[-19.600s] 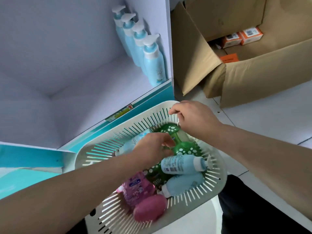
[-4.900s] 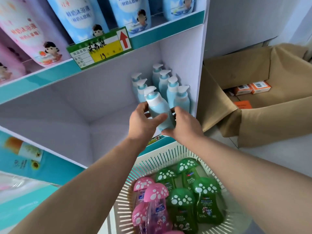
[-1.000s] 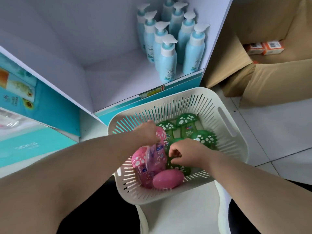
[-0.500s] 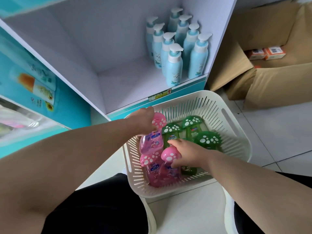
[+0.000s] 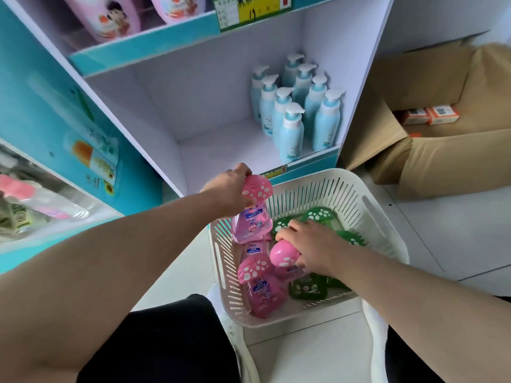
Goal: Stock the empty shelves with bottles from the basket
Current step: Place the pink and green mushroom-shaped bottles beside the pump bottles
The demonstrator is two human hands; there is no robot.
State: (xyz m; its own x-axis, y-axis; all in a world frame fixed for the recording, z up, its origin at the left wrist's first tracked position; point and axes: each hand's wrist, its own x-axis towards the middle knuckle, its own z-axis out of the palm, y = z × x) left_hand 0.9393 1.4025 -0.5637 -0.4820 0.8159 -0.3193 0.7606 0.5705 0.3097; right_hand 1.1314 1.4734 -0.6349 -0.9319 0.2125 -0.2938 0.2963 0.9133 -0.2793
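The left hand [image 5: 229,189] was clamped around the white-spotted mushroom cap of a pink translucent plastic bottle [image 5: 251,219], holding it upright and lifted above the near-left rim of the white slotted plastic basket [image 5: 381,217]. The bottle's body hung free below the hand, just over the basket's left wall. The right hand [image 5: 315,247] was down inside the basket, its fingers curled over the rounded pink cap of a second pink bottle [image 5: 284,255]; that bottle's body was mostly hidden under the hand, so whether it was lifted or still lying on the others could not be told. A third pink mushroom-capped bottle [image 5: 260,286] lay in the basket's near-left corner. Several green mushroom-capped bottles [image 5: 318,215] lay along the far and right side of the basket, partly covered by the right forearm.

Behind the basket stood the white shelf [image 5: 221,145] with a teal front edge. A group of pale blue pump bottles with white heads [image 5: 293,128] stood upright in two rows against the shelf's right wall, reaching its front right corner; the shelf's left half was bare. A green and yellow price tag [image 5: 249,12] was fixed to the front edge of the shelf above. To the right of the shelving, an open brown cardboard box [image 5: 442,161] sat on the floor, with small orange and white cartons [image 5: 428,116] inside it.
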